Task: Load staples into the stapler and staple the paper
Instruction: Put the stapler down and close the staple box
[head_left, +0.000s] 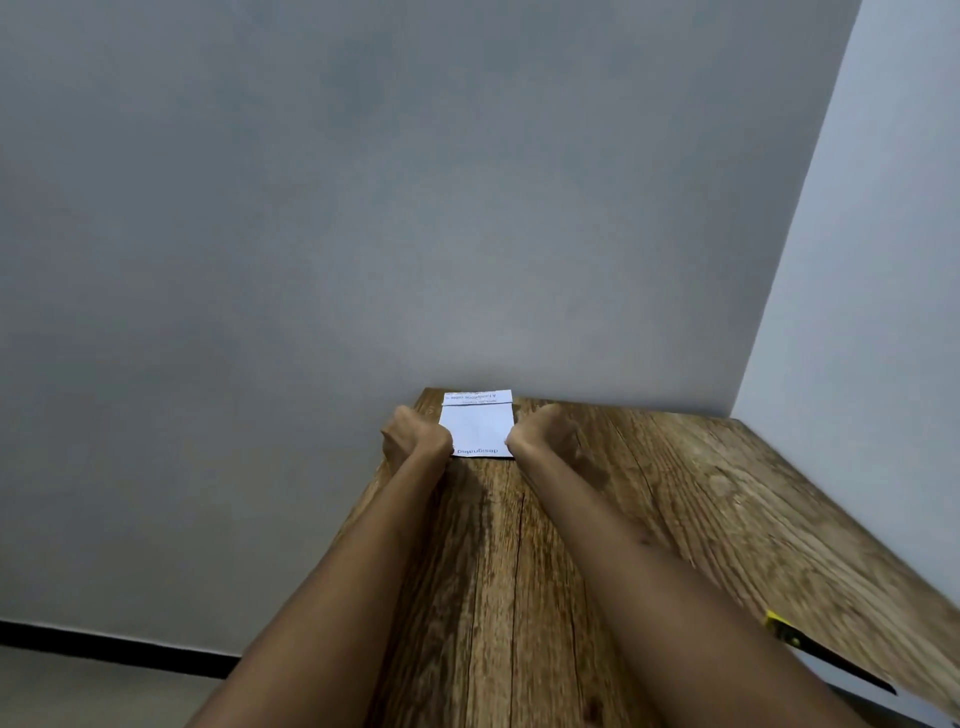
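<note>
I see the white paper (477, 427) lying flat at the far end of the wooden table (649, 499), its far edge against the grey wall (363, 208). My left hand (413, 435) grips the paper's left edge with curled fingers, and my right hand (545, 434) touches its right edge, though I cannot tell its grip. A black-and-yellow object (815, 656), blurred, lies well nearer than the paper, at the table's right edge.

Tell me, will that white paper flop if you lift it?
Probably. The white printed paper looks thin and folded, so it should bend and feel light. It lies flat on the wooden table, so it won't roll, though it could slide if the hands let go.
</note>
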